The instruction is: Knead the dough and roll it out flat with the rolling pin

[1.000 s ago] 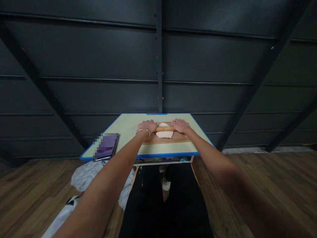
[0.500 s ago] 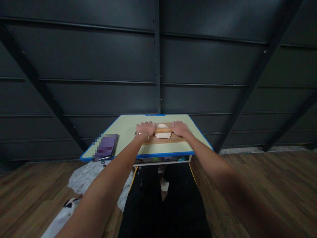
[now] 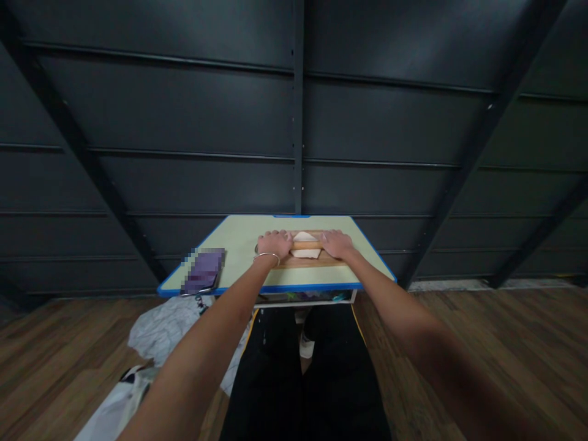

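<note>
A wooden rolling pin [image 3: 307,245] lies crosswise over a flat, pale sheet of dough [image 3: 306,253]. My left hand [image 3: 275,242] is wrapped over the pin's left end, and a bracelet circles that wrist. Round the right end closes my right hand [image 3: 336,243]. Dough shows both in front of and behind the pin, between the two hands; the pin hides its middle strip. Beneath it is a wooden board [image 3: 316,263], partly covered by my hands.
The board rests on a small pale table [image 3: 243,233] with a blue edge. At its left corner lies a purple, partly blurred-out phone-like thing [image 3: 204,269]. Crumpled white cloth or plastic [image 3: 160,324] is on the floor at left. A dark panelled wall [image 3: 229,184] stands behind.
Both hands remain on the rolling pin, which has shifted little, if at all, over the dough. The whole view has moved slightly, so the table appears a little farther right.
</note>
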